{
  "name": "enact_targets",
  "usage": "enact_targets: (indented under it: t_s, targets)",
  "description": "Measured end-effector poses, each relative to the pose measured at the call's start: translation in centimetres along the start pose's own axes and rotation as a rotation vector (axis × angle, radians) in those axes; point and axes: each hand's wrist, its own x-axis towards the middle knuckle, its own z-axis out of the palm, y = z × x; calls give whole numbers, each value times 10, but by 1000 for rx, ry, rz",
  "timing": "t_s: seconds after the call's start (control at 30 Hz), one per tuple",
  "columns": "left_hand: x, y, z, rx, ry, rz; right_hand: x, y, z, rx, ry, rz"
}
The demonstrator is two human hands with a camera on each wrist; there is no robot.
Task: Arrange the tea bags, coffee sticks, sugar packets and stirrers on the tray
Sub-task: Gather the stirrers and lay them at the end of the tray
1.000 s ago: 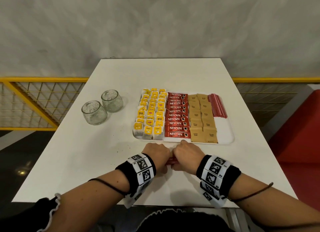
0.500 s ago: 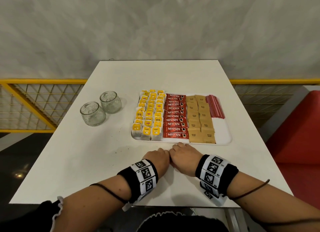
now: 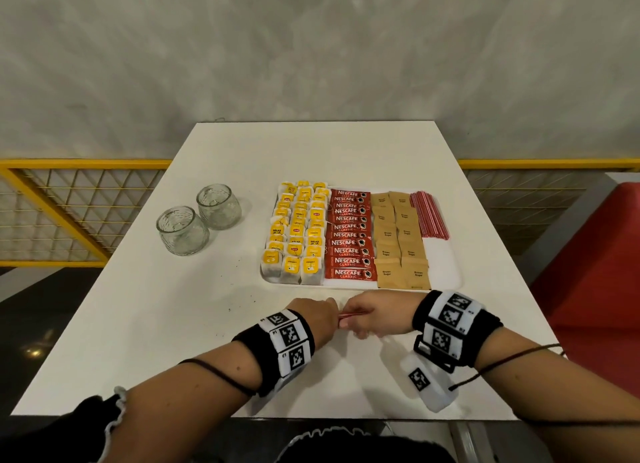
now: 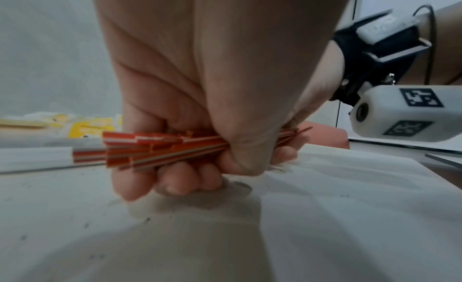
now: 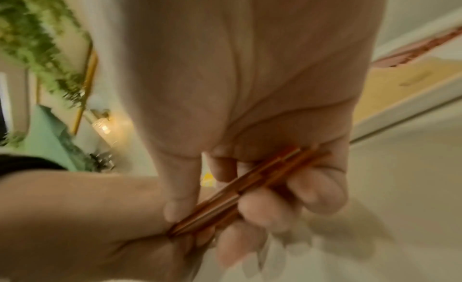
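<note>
You are working at the white worktop [image 3: 214,324], where the tray [image 3: 446,272] is lying just beyond your hands. It is already carrying tea bags [image 3: 298,234], coffee sticks [image 3: 349,236], sugar packets [image 3: 398,241] and a row of stirrers [image 3: 429,217] along its right side, with bare tray in front of that row. Two glass jars [image 3: 201,220] are standing well to the left. Your left hand [image 3: 311,319] and right hand [image 3: 377,315] are each curling round one loose bundle of stirrers [image 4: 160,150], its long axis running left-right between the grips. The open space is lying forward and right; your right hand is nearer, and the bundle is needing a quarter turn, in my judgement.
</note>
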Motion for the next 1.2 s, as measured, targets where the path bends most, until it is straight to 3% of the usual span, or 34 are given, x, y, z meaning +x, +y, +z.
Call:
enact_targets:
  t_s: [0.27,0.4,0.53,0.63,0.8,0.87,0.93,1.0,1.2]
  targets:
    - [-1,-16,-12,-116,-116,56,3,-6,-11,-157,31,-16]
    - [-5,-26,-24,-316,-226,151,2,-13,-18,-318,77,-59]
    - [-4,-28,-30,-664,-301,151,-6,-20,-29,-581,234,-99]
    - [-3,-28,-35,-940,-253,148,-11,-21,-41,-683,410,-115]
    - [1,-28,-43,-1650,-151,146,-22,-11,-58,-450,814,-184]
    - [3,-28,-51,-1959,-106,125,-29,-12,-60,-352,913,-217]
    - [4,-27,-60,-2186,-75,124,-37,-18,-58,-277,894,-252]
    - [4,-24,-67,-2291,-64,139,-44,-25,-55,-345,852,-285]
    - [-3,-3,-75,-2315,-119,135,-40,-28,-64,-486,877,-274]
